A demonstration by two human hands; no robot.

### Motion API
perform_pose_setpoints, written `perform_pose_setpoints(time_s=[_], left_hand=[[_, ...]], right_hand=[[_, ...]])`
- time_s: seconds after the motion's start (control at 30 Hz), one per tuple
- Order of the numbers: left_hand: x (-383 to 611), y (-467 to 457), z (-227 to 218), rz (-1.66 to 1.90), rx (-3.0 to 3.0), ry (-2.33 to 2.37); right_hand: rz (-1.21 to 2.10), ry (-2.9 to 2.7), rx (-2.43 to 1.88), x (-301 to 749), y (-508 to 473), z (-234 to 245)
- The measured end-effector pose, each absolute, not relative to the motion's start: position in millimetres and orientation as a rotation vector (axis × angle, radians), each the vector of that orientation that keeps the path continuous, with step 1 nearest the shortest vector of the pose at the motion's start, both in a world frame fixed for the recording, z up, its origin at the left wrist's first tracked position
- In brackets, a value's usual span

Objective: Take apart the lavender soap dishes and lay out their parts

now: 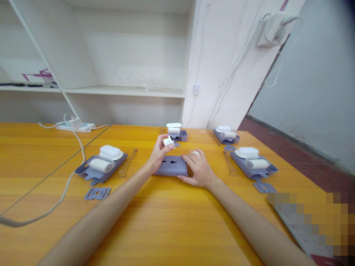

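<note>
My left hand [158, 154] pinches a small white plastic part [168, 142], held up above the table. Below it, a grey-purple plastic tray [170, 170] lies turned over, with two dark keyhole-shaped slots in its upper face. My right hand [199, 169] grips the right end of that tray, thumb at the near side and fingers over the top. Beside those fingers shows a small white piece [195, 152], partly hidden; whether the hand touches it I cannot tell.
Similar grey-purple trays with white parts stand at left [101, 166], right [253, 162] and behind. Wire coils [127, 164] and slotted grey plates [97, 193] lie beside them. A power strip [76, 126] trails a white cable [68, 184] across the left. White shelves [127, 90] rise behind.
</note>
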State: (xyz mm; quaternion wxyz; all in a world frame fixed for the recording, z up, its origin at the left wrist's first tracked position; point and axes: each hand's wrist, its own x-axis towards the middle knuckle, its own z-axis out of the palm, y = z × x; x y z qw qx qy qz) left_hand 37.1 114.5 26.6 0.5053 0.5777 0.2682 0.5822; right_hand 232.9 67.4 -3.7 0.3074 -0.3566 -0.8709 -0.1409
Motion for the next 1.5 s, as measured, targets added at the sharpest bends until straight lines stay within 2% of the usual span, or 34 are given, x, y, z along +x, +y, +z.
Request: perform_pose_setpoints(time_s=[0.2, 0.4, 0.8, 1.0, 1.17, 1.37, 1.5], left_hand=[[36.0, 107.1, 38.7, 1.076, 1.052, 0.379], [41.6, 97.2, 39.2, 0.761, 1.036, 0.286], [58.6, 101.5, 25.6, 0.866, 1.186, 0.508], [60.4, 92.7, 30.2, 1.004, 1.68, 0.694], [50.4, 80.6, 35.5, 1.033, 2.152, 0.902], [18.1, 75.7, 16.1, 0.974, 2.832, 1.066], [7.8, 77.5, 4.1, 0.904, 3.062, 1.067]], right_hand=[[-0.423, -2.18, -0.97, 235.2, 69.6, -6.8], [-0.552, -2.024, -0.846, 233.4, 68.2, -8.0], [-0.43, -2.015, -0.843, 235.8, 71.1, -18.3], [-0.416, -1.996, -0.855, 235.8, 70.5, -17.1], [-0.441, -1.93, -1.045, 239.6, 69.5, -18.0], [-0.361, -1.769, -1.31, 245.6, 74.2, -17.1], [-0.25, -1.633, -1.372, 251.4, 81.9, -18.4]])
